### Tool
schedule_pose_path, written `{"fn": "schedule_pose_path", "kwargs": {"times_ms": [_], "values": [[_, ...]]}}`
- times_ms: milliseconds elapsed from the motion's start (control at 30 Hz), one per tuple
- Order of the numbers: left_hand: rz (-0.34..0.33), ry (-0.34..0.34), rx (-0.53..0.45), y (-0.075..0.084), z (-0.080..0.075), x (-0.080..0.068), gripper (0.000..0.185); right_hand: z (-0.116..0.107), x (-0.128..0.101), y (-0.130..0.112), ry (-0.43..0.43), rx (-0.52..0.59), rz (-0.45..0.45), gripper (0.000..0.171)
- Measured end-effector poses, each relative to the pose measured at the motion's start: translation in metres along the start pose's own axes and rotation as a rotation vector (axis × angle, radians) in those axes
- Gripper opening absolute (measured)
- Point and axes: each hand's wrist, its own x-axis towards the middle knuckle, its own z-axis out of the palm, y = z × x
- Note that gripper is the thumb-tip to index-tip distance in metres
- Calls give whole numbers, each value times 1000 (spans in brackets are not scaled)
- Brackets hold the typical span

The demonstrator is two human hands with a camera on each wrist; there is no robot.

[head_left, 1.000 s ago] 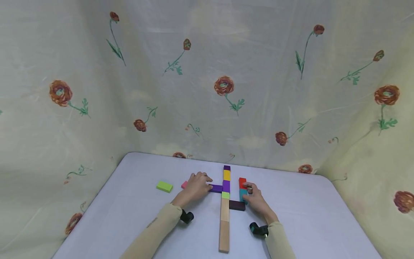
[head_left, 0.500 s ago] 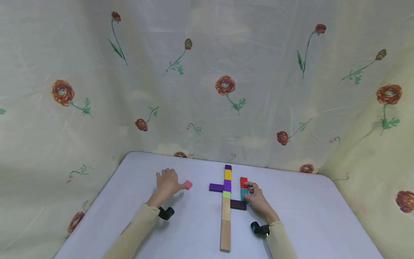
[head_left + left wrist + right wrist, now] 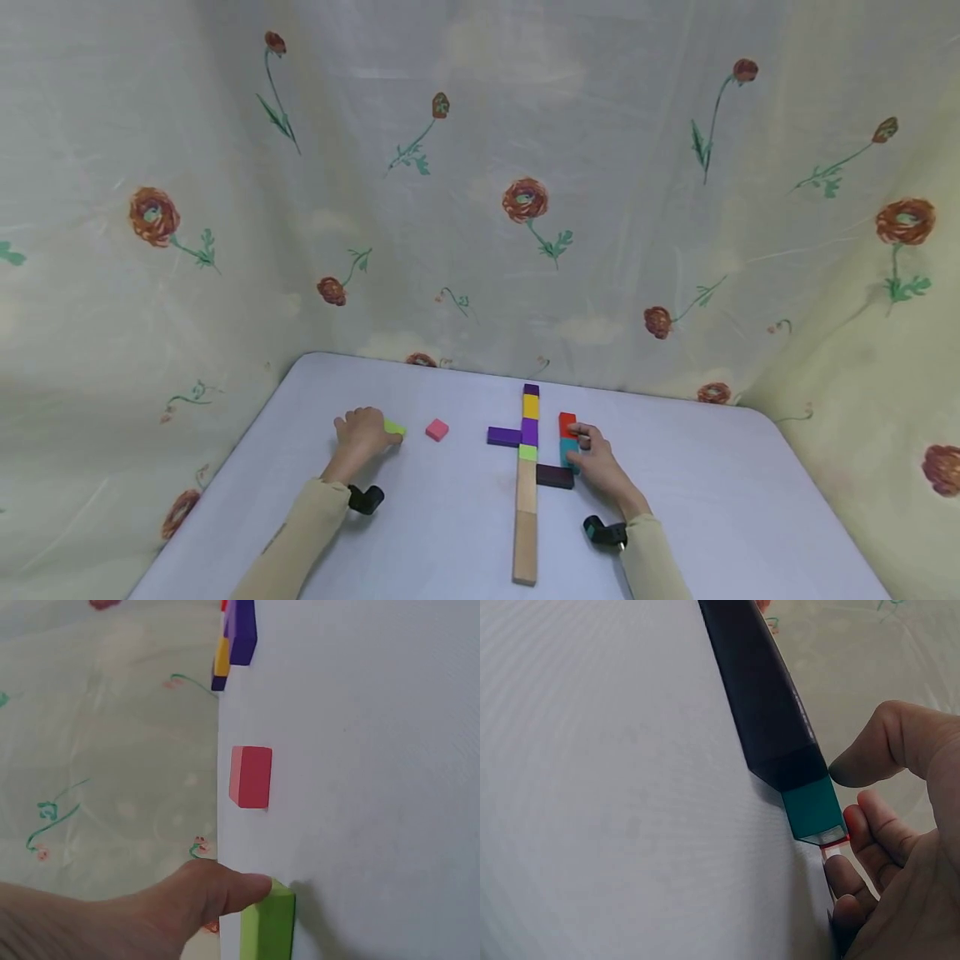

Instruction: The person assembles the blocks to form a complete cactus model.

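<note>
The left hand sits at the left of the table, its fingers curled over the lime-green block; in the left wrist view the thumb presses against that block's end, so the hold reads as a pinch from above; the block lies flat on the table, just left of the small pink block and apart from it. The right hand rests beside the red block and the teal block; its fingers are bent round these two, thumb on one side and fingertips on the other, touching them; the dark brown block lies against the teal one. Between the hands runs a line of blocks: long wooden bar, light green, purple, yellow, with a purple block branching left.

The lime-green block looks stiff, light and smooth-painted, probably wood; it should slide easily on the table and will not deform; gripping its two long sides near the middle seems the safest way to hold it level.
</note>
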Motion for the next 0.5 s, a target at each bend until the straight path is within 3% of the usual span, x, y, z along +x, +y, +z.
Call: {"fn": "schedule_pose_path", "kwargs": {"times_ms": [67, 133, 200, 300, 367, 500], "values": [[19, 0, -14, -3, 1, 2, 53, 1, 0, 0, -1, 5, 5, 50], [86, -23, -38, -9, 0, 7, 54, 1, 0, 0, -5, 9, 8, 50], [206, -68, -79, -16, -1, 16, 53, 1, -1, 0, -8, 17, 6, 50], [391, -187, -168, -28, -4, 31, 53, 1, -1, -1, -10, 22, 0, 49], [470, -261, -215, -34, -6, 40, 55, 0, -1, -1, -10, 21, -6, 49], [508, -337, -234, -39, -8, 47, 57, -2, -1, -1, -15, 15, 2, 50]]}}
